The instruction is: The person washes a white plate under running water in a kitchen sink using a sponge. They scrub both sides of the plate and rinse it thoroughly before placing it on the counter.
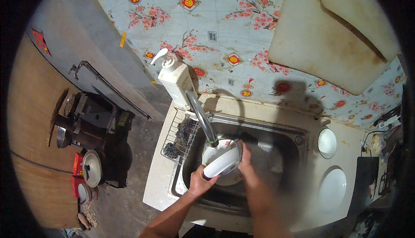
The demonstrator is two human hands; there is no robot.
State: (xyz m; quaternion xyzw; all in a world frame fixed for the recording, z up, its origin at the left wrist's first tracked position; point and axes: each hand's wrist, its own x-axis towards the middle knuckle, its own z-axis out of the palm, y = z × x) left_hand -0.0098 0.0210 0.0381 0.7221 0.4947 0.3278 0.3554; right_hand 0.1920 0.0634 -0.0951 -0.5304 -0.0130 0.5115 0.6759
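Both my hands grip a white bowl (223, 162), tilted on its side over a stainless steel sink (282, 173). My left hand (200, 181) has its lower left edge, and my right hand (245, 157) holds the upper right side. The spout of a chrome faucet (202, 118) ends just above the bowl; whether water runs is hard to tell. Behind and below the held bowl, another white dish (210, 152) with a coloured pattern lies in the sink, partly hidden. Something greyish and translucent shows between the bowl and my right hand; I cannot tell what.
A wire rack (175, 140) with scouring pads (171, 150) hangs at the sink's left edge. A white pump bottle (176, 79) stands behind the faucet. On the right counter lie a white bowl (327, 143) and a white plate (332, 189). Cutting boards (324, 43) lean against the wall.
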